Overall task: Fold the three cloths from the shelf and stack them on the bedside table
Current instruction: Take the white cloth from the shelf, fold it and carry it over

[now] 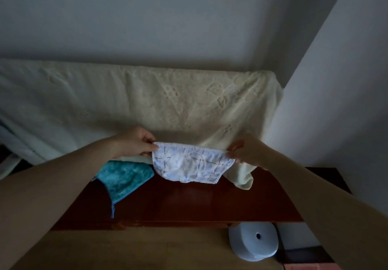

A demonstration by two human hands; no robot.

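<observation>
The white checked cloth (192, 164) hangs in the air above the dark red surface (189, 202), stretched by its top corners, probably to square it up for a fold. The left hand (136, 142) pinches one corner and the right hand (244, 151) pinches the other, both arms reaching forward. A teal cloth (121, 177) lies on the surface, left of the hanging one.

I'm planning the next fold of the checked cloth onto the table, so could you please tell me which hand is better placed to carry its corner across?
Probably the right hand. Both hands pinch the white checked cloth above the dark red table, but the teal cloth lies under the left hand, leaving bare tabletop on the right.
</observation>
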